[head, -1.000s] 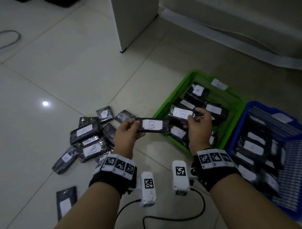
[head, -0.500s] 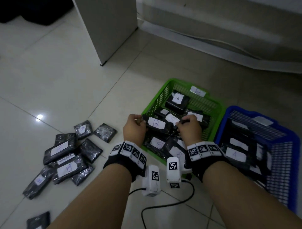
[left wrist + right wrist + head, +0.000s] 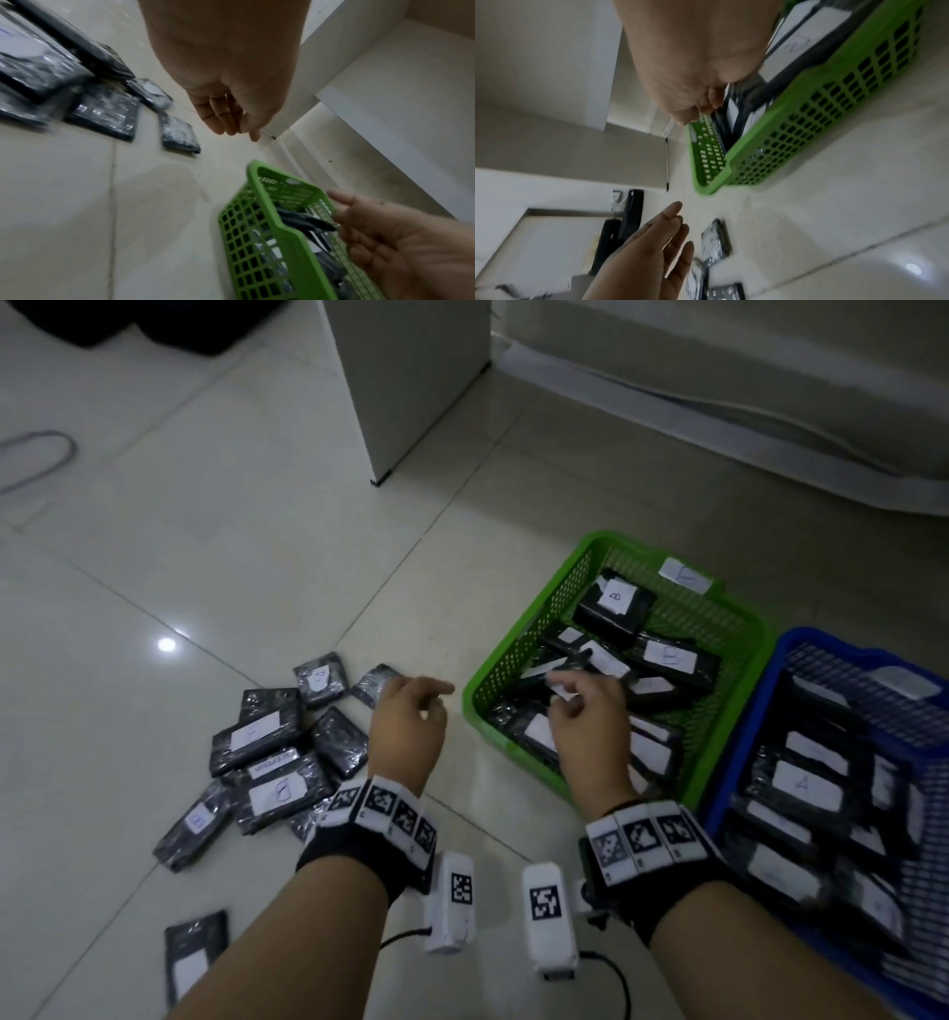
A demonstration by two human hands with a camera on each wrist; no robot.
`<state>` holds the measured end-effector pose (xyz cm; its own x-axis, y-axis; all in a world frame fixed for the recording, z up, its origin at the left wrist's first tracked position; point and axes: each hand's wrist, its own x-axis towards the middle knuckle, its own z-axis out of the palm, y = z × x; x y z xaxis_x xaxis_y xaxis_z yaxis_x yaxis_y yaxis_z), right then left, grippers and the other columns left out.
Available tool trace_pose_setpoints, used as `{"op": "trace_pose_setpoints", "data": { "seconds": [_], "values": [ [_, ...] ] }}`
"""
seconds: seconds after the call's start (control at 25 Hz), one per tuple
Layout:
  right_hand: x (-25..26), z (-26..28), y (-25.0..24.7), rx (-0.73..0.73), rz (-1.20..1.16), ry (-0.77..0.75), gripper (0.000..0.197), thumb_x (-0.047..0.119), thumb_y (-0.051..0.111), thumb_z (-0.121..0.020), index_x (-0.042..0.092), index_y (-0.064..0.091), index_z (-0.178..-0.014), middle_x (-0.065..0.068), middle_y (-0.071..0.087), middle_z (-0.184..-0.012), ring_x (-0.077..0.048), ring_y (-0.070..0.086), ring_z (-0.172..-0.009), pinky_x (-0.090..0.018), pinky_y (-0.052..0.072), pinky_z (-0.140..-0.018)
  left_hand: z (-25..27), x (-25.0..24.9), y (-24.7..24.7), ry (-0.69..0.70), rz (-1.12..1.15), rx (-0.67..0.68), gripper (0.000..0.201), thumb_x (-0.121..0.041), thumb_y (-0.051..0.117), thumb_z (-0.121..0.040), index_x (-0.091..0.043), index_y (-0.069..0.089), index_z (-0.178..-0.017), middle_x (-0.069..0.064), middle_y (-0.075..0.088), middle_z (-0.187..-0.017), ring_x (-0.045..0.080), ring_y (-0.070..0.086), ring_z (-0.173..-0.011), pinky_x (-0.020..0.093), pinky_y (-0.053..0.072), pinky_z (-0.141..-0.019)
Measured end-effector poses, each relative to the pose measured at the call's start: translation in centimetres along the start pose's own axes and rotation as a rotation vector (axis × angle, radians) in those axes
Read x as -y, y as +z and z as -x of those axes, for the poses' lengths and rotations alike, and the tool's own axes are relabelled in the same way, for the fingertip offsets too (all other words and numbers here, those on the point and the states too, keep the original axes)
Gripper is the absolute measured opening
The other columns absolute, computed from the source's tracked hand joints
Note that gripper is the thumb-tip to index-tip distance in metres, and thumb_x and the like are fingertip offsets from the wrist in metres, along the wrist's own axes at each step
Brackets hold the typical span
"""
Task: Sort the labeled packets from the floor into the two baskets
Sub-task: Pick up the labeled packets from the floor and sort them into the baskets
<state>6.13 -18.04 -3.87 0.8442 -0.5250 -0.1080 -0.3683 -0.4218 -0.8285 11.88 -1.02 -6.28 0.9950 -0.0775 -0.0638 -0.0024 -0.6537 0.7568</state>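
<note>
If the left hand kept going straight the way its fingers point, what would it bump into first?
Probably the green basket: the left hand points its relaxed, empty fingers toward that near corner, though depth is hard to judge.

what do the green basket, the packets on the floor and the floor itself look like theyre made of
Green basket: likely moulded plastic, with uniform colour and a perforated lattice wall.
Packets on the floor: dark blocks in what looks like clear glossy film, crinkled and glinting, with white paper labels; contents cannot be told.
Floor: probably glazed ceramic tile, pale and glossy, with grout lines and a reflected light spot.
</note>
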Motion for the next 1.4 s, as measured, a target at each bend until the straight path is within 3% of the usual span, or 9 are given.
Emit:
{"op": "trace_pose_setpoints", "data": {
  "seconds": [0.24, 0.52, 0.76, 0.92, 1.04, 1.16, 1.24, 1.32, 1.4],
  "values": [
    [2.6, 3.9, 8.4, 0.078, 0.179, -0.359, 0.037, -0.001, 0.057, -0.076, 0.020, 0.069, -0.104, 0.000, 0.055, -0.103, -0.015, 0.043, -0.099, -0.012, 0.031, -0.082, 2.7, 8.3, -5.7, -0.091, -0.195, -0.075, 0.018, -0.007, 0.063, -0.079, -0.018, 0.070, -0.093, 0.002, 0.059, -0.099, 0.025, 0.056, -0.093, 0.027, 0.040, -0.078],
    [2.8, 0.8, 17.7, 0.535, 0.560, -0.353, 0.066, 0.007, 0.053, -0.087, 0.023, 0.029, -0.146, -0.005, 0.015, -0.158, -0.027, 0.011, -0.145, -0.038, 0.020, -0.118, 1.0, 12.0, -6.5, -0.009, -0.771, 0.232, 0.081, -0.049, 0.065, -0.073, -0.022, 0.032, -0.142, -0.005, 0.035, -0.147, 0.022, 0.020, -0.139, 0.044, 0.020, -0.107],
    [1.4, 0.1, 19.6, 0.456, 0.738, -0.400, 0.052, 0.009, 0.058, -0.081, 0.020, 0.043, -0.130, -0.007, 0.041, -0.133, -0.032, 0.040, -0.116, -0.036, 0.040, -0.089, 1.1, 13.1, -5.9, 0.083, -0.801, 0.180, 0.058, -0.045, 0.064, -0.075, -0.024, 0.046, -0.125, -0.006, 0.047, -0.132, 0.019, 0.027, -0.130, 0.043, 0.013, -0.107],
    [1.8, 0.9, 18.3, 0.431, 0.591, -0.315, 0.035, 0.008, 0.053, -0.082, 0.014, 0.050, -0.116, -0.012, 0.051, -0.115, -0.033, 0.047, -0.100, -0.036, 0.039, -0.081, 1.0, 12.8, -6.2, 0.105, -0.769, 0.156, 0.053, -0.051, 0.035, -0.081, -0.021, 0.055, -0.120, 0.000, 0.063, -0.116, 0.023, 0.046, -0.116, 0.041, 0.025, -0.100],
    [3.3, 0.2, 16.4, 0.336, 0.205, -0.058, 0.022, 0.010, 0.049, -0.088, 0.013, 0.055, -0.109, -0.009, 0.061, -0.101, -0.026, 0.057, -0.086, -0.030, 0.045, -0.070, 1.2, 12.3, -7.0, 0.017, -0.528, 0.075, 0.053, -0.041, 0.025, -0.083, -0.018, 0.065, -0.108, 0.007, 0.070, -0.091, 0.027, 0.059, -0.094, 0.036, 0.037, -0.083],
    [4.2, 0.2, 14.7, 0.314, -0.216, 0.153, 0.022, 0.004, 0.047, -0.090, 0.016, 0.052, -0.108, -0.008, 0.063, -0.104, -0.017, 0.064, -0.072, -0.043, 0.058, -0.069, 1.6, 10.6, -7.9, -0.283, 0.011, 0.013, 0.033, -0.029, 0.038, -0.094, -0.011, 0.065, -0.089, 0.007, 0.066, -0.079, 0.023, 0.061, -0.076, 0.026, 0.042, -0.058],
    [4.6, 0.2, 13.4, 0.287, -0.392, 0.221, 0.022, 0.001, 0.047, -0.091, 0.016, 0.047, -0.107, -0.006, 0.064, -0.098, -0.016, 0.066, -0.066, -0.038, 0.058, -0.063, 1.9, 9.1, -8.0, -0.501, 0.489, -0.020, 0.023, -0.020, 0.045, -0.096, -0.008, 0.064, -0.093, 0.012, 0.068, -0.088, 0.027, 0.064, -0.084, 0.020, 0.052, -0.063],
    [4.8, 0.1, 12.0, 0.247, -0.466, 0.239, 0.023, -0.002, 0.046, -0.091, 0.014, 0.046, -0.107, -0.002, 0.064, -0.091, -0.011, 0.065, -0.059, -0.027, 0.055, -0.054, 2.2, 7.4, -7.8, -0.620, 0.909, -0.030, 0.014, -0.013, 0.050, -0.096, -0.005, 0.061, -0.097, 0.023, 0.067, -0.100, 0.037, 0.064, -0.094, 0.035, 0.058, -0.080],
    [4.6, 0.0, 10.5, 0.217, -0.506, 0.258, 0.023, -0.003, 0.045, -0.091, 0.012, 0.047, -0.109, -0.003, 0.064, -0.088, -0.006, 0.064, -0.052, -0.023, 0.052, -0.049, 2.0, 6.3, -7.3, -0.626, 1.013, -0.015, 0.010, -0.008, 0.050, -0.095, -0.005, 0.058, -0.100, 0.027, 0.063, -0.101, 0.039, 0.061, -0.091, 0.040, 0.059, -0.077]
  ]
}}
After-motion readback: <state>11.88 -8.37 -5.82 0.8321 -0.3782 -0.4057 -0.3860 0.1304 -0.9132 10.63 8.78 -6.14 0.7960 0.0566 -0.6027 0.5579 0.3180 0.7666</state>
